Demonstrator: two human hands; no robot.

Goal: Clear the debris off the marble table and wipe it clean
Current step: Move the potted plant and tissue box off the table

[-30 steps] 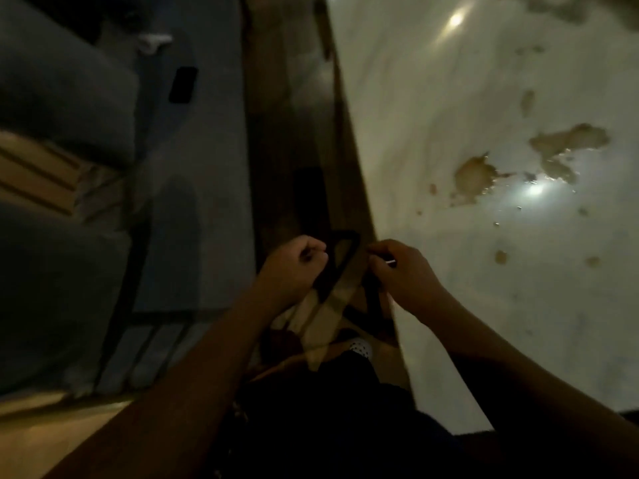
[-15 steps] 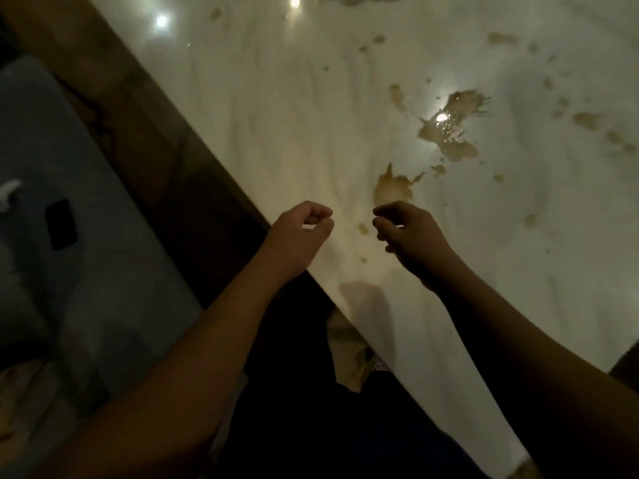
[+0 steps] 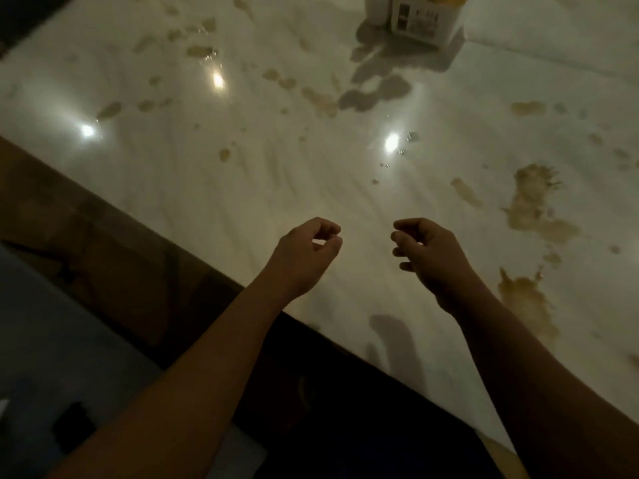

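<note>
The white marble table (image 3: 242,188) fills the upper and right part of the view and shines under lamp reflections. Brown smeared stains lie on it: a large one (image 3: 529,205) to the right, another (image 3: 525,302) near the front edge, and several small spots (image 3: 204,50) further back. Tiny glinting bits (image 3: 408,138) lie near the middle. My left hand (image 3: 304,254) hovers over the table's front edge, thumb and fingertips pinched together, holding nothing. My right hand (image 3: 428,254) hovers beside it, fingers loosely curled and apart, with nothing in it.
A white carton with printed labels (image 3: 422,19) stands at the table's far side and casts a shadow. Left of the table runs a brown wooden strip (image 3: 103,236); beyond it is a grey surface (image 3: 69,340) with a small dark object (image 3: 74,426).
The view has swung from the table's edge onto the tabletop. My hands have let go of the dark strap they held at my waist and have risen over the marble.
</note>
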